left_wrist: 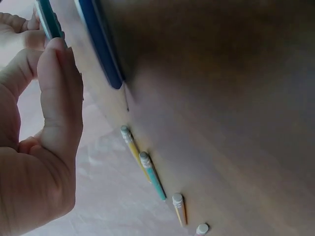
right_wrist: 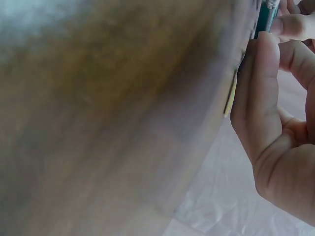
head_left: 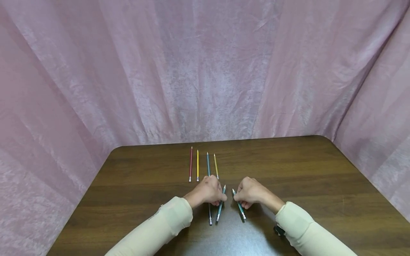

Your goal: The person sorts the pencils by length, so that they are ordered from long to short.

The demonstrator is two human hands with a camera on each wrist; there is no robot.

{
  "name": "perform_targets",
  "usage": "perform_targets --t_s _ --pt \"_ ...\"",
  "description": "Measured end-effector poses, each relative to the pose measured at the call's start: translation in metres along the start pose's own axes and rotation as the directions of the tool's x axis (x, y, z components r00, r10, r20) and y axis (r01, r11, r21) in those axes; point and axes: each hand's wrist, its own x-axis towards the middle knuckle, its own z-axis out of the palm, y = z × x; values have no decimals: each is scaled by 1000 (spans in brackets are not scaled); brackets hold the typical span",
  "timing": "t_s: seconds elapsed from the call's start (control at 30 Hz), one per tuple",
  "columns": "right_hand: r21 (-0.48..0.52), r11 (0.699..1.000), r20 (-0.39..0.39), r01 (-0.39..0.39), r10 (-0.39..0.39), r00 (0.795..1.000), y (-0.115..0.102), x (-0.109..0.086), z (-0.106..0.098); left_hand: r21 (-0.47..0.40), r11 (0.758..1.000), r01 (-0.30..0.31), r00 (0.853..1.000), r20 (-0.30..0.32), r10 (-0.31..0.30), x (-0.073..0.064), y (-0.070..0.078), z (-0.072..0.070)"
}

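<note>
My left hand (head_left: 208, 191) pinches a teal pencil (head_left: 219, 212) between thumb and fingers, its tip pointing away from me and its eraser end towards me. In the left wrist view that teal pencil (left_wrist: 48, 19) comes out past the fingertips. To the right, my right hand (head_left: 251, 192) pinches a green pencil (head_left: 241, 210), tilted the opposite way; its tip is close to the thumb. Part of this pencil (right_wrist: 266, 19) shows at the top of the right wrist view. A dark blue pencil (head_left: 210, 217) lies beneath my left hand, partly hidden by it.
Beyond my left hand, a red pencil (head_left: 190, 163), a yellow pencil (head_left: 197, 165), a blue-green pencil (head_left: 208, 163) and a pale yellow pencil (head_left: 216, 165) lie side by side. They rest on a brown wooden table (head_left: 307, 170). Pink curtains (head_left: 205, 71) hang behind it.
</note>
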Motion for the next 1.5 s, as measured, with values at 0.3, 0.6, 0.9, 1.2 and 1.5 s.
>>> perform_targets --t_s 0.3,0.6,0.9,1.2,1.5 --pt "43 999 6 5 -6 1000 -2 2 -14 -104 994 19 1000 -19 -21 6 4 -6" --pt "58 998 12 10 -11 1000 -4 5 -25 -182 983 22 999 -42 -30 16 9 -13" --pt "50 999 15 5 -6 1000 -7 8 -36 -221 975 11 997 -67 -26 26 21 -19" --pt "69 998 12 12 -13 1000 -9 4 -44 -259 965 39 995 -79 -62 39 26 -23" --pt "54 998 6 13 -14 1000 -12 0 -50 -278 955 100 988 -87 -129 57 27 -32"
